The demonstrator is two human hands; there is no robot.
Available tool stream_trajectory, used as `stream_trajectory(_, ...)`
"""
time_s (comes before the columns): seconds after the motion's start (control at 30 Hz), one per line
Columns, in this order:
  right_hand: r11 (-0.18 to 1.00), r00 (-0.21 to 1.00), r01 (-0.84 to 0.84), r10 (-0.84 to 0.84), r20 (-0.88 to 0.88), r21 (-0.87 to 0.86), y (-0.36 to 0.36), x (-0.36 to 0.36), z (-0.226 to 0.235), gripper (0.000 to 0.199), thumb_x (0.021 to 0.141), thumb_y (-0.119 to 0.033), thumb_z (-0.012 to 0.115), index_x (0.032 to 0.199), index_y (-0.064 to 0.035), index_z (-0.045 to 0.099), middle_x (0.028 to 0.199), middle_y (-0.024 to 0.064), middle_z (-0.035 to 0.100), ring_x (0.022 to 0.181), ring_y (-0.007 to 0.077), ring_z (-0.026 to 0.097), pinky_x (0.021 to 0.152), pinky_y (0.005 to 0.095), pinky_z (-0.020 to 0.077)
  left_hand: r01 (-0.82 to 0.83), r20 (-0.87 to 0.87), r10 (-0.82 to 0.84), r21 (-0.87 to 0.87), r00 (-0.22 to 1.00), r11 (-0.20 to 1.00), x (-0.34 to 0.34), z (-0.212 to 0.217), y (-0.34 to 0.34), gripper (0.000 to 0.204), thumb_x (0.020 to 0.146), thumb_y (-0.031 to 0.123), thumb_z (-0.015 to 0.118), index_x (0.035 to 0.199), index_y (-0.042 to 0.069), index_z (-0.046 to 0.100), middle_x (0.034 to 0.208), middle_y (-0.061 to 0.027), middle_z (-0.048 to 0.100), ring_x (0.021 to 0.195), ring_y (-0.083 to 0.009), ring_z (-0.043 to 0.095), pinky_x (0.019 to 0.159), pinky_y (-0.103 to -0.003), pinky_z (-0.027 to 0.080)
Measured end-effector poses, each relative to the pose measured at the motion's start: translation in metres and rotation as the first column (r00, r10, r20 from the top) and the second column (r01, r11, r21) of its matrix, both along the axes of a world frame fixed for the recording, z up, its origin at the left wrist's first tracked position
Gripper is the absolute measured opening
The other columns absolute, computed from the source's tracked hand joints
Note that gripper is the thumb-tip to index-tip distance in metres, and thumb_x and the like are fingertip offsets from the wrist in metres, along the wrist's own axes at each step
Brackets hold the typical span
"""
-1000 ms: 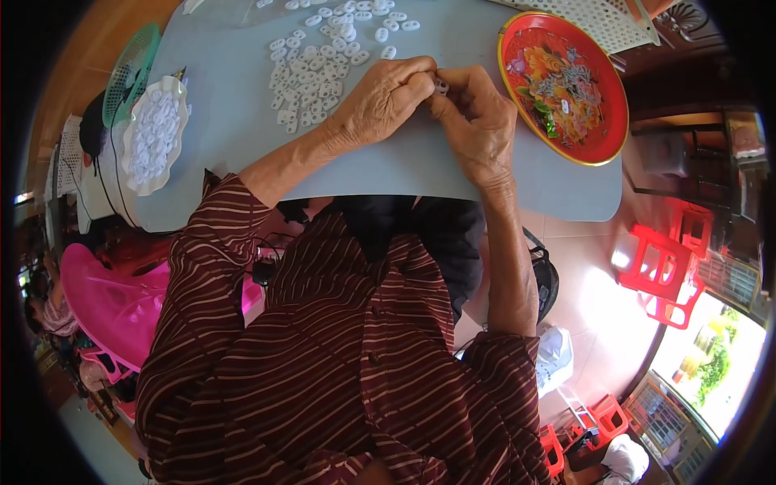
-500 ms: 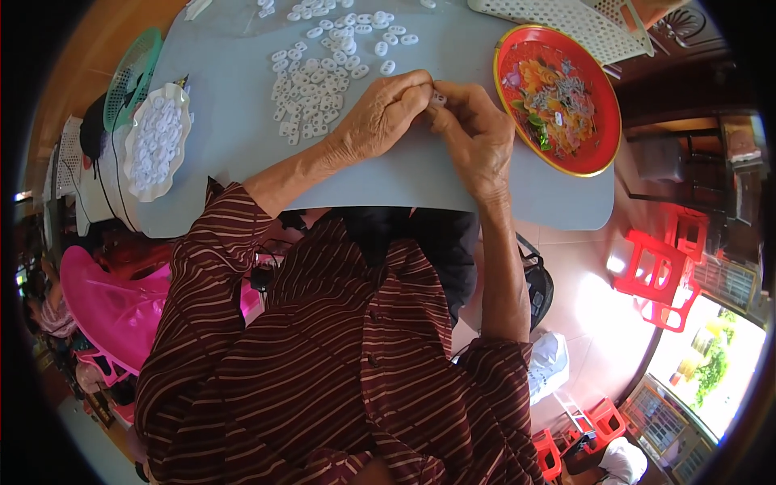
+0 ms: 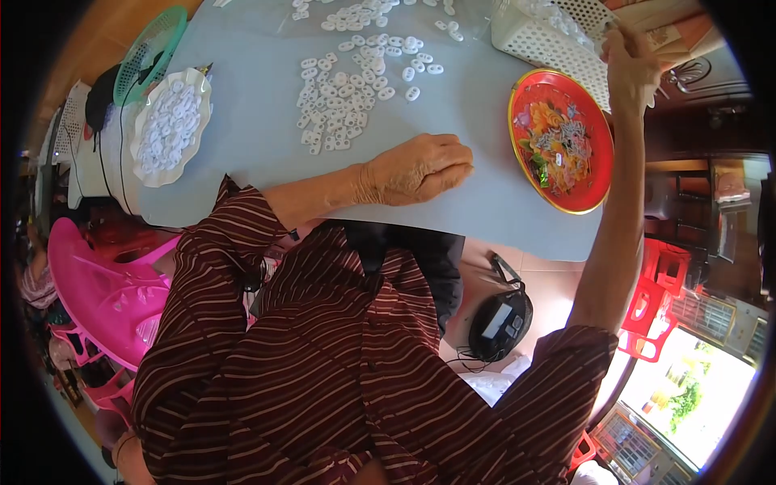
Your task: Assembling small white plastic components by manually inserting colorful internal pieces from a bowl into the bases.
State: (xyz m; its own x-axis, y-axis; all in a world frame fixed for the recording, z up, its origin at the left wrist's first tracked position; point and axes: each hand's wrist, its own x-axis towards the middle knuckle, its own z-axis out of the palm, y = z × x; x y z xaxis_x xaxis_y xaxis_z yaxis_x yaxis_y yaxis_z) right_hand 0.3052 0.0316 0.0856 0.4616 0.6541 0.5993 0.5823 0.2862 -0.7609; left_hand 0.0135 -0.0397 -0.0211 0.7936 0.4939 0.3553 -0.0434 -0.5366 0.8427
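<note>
My left hand (image 3: 420, 168) is curled into a fist over the near middle of the grey table; its fingers hide whatever may be inside. My right hand (image 3: 632, 69) reaches far right to the rim of a white perforated basket (image 3: 550, 61). Its fingertips are small and blurred there, so a held thing cannot be made out. Small white plastic pieces (image 3: 331, 109) with dark holes lie in a loose heap beyond my left hand. Under my right forearm's left side is a red flowered tray (image 3: 525, 170) holding many small metal bits and one white piece (image 3: 558, 160).
A scalloped white dish (image 3: 145, 171) full of white pieces stands at the table's left, beside a green mesh basket (image 3: 174, 32). A pink chair (image 3: 105, 299) is at the left. A black bag (image 3: 501, 323) lies on the floor, and red stools (image 3: 647, 303) stand at the right.
My hands were together around a small white piece and are now apart. The right one has swung out to the basket; the left has come nearer and closed. The view has shifted slightly.
</note>
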Motion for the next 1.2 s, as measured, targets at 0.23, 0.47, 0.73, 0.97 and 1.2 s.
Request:
stream_trajectory(0.23, 0.902, 0.896, -0.307, 0.382, 0.227, -0.305, -0.023, -0.107, -0.036, 0.011, 0.082, -0.008, 0.063, 0.091, -0.0039, 0.067, 0.079, 0.0070, 0.068, 0.071, 0.0146, 0.066, 0.059, 0.0268, 0.0501, 0.033, -0.013, -0.033, -0.053, 0.999, 0.998, -0.007, 0.003, -0.002, 0.013, 0.087, 0.014, 0.055, 0.085, 0.001, 0.055, 0.075, -0.0156, 0.053, 0.076, -0.0351, 0.054, 0.068, -0.043, 0.044)
stream_trajectory(0.47, 0.710, 0.594, -0.564, 0.704, 0.389, -0.422, -0.028, -0.148, -0.092, 0.018, 0.076, -0.001, 0.064, 0.094, -0.0018, 0.064, 0.081, 0.0120, 0.062, 0.065, 0.0212, 0.060, 0.061, 0.0311, 0.0487, 0.127, -0.029, -0.129, -0.058, 0.991, 0.990, -0.002, 0.005, -0.002, 0.013, 0.086, 0.014, 0.056, 0.084, 0.001, 0.055, 0.076, -0.0158, 0.054, 0.076, -0.0347, 0.055, 0.068, -0.042, 0.044)
stream_trajectory(0.73, 0.650, 0.647, -0.348, 0.688, 0.329, -0.676, -0.045, -0.148, -0.073, 0.013, 0.076, -0.008, 0.066, 0.088, -0.0024, 0.064, 0.078, 0.0129, 0.061, 0.064, 0.0246, 0.060, 0.061, 0.0347, 0.0488, 0.106, 0.005, -0.106, -0.054, 0.994, 0.993, -0.003, 0.001, -0.003, 0.009, 0.084, 0.008, 0.055, 0.082, -0.001, 0.053, 0.075, -0.0143, 0.052, 0.072, -0.0334, 0.052, 0.067, -0.040, 0.043)
stream_trajectory(0.97, 0.672, 0.539, -0.535, 0.738, 0.405, -0.513, -0.028, -0.179, -0.072, 0.010, 0.076, -0.015, 0.066, 0.079, -0.0052, 0.066, 0.074, 0.0126, 0.063, 0.072, 0.0305, 0.063, 0.068, 0.0404, 0.0520, 0.155, 0.030, -0.168, 0.252, 0.985, 0.955, 0.006, -0.007, -0.006, 0.015, 0.082, 0.014, 0.058, 0.074, 0.001, 0.055, 0.072, -0.0154, 0.056, 0.079, -0.0337, 0.055, 0.071, -0.043, 0.044)
stream_trajectory(1.2, 0.627, 0.357, -0.507, 0.777, 0.519, -0.591, -0.013, -0.194, -0.081, 0.007, 0.077, -0.011, 0.063, 0.079, -0.0058, 0.066, 0.074, 0.0140, 0.064, 0.070, 0.0327, 0.063, 0.065, 0.0414, 0.0526, 0.116, 0.060, -0.130, 0.194, 0.990, 0.974, 0.007, -0.015, -0.009, 0.017, 0.081, 0.014, 0.058, 0.071, 0.001, 0.055, 0.072, -0.0149, 0.058, 0.080, -0.0340, 0.055, 0.072, -0.043, 0.045)
